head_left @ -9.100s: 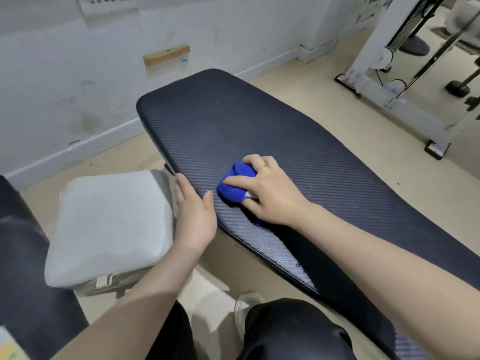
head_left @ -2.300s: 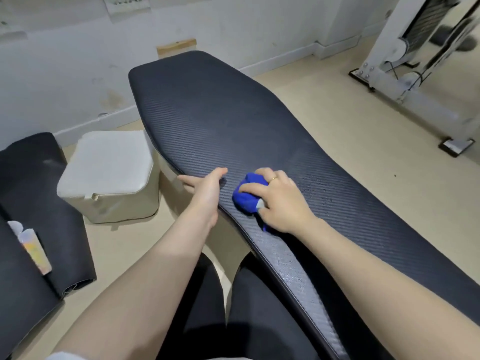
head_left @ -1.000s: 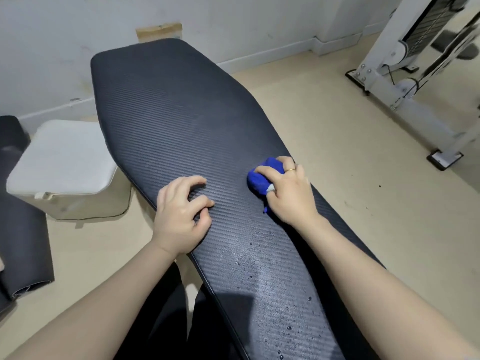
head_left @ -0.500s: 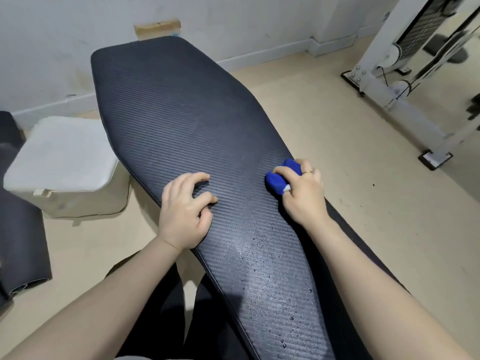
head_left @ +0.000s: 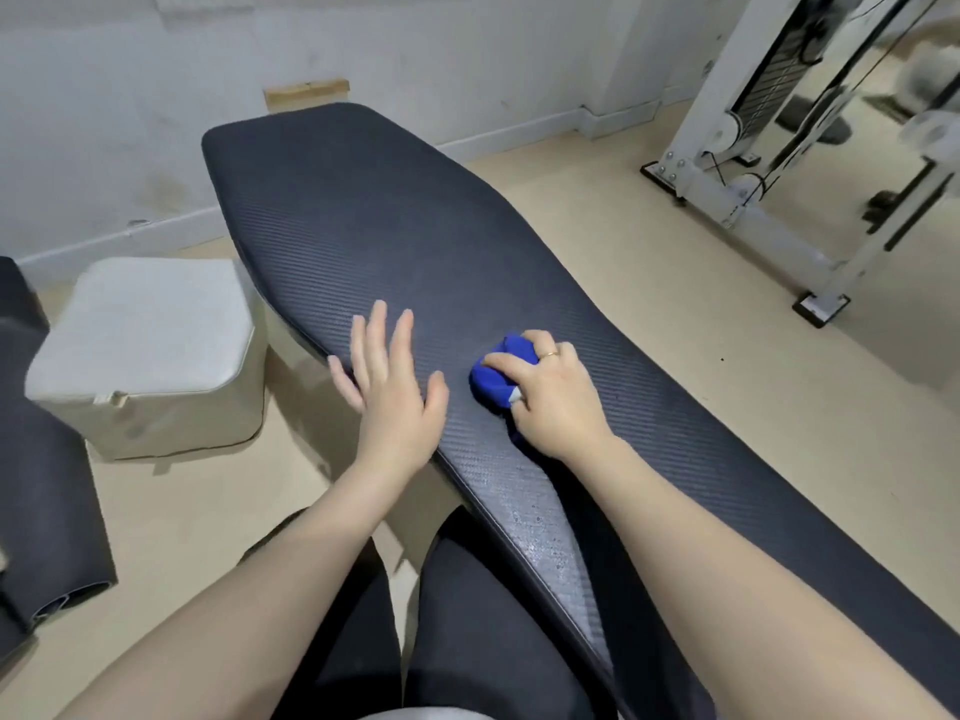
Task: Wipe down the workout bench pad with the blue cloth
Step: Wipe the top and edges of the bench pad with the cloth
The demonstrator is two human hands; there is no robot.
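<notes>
Beige floor under the bench pad (head_left: 395, 236); right hand (head_left: 550, 402) presses blue cloth (head_left: 496, 376).

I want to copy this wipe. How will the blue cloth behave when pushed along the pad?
The blue cloth looks soft: bunched under the right hand, likely floppy once lifted. On the ribbed bench pad it probably drags rather than slides.

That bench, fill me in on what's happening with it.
A person is wiping the bench pad with a bunched blue cloth. The right hand grips the cloth and presses it to the pad about midway along. The left hand is beside it over the pad's near edge, fingers spread; whether it touches is unclear. Small droplets sit on the pad nearer the person.
</notes>
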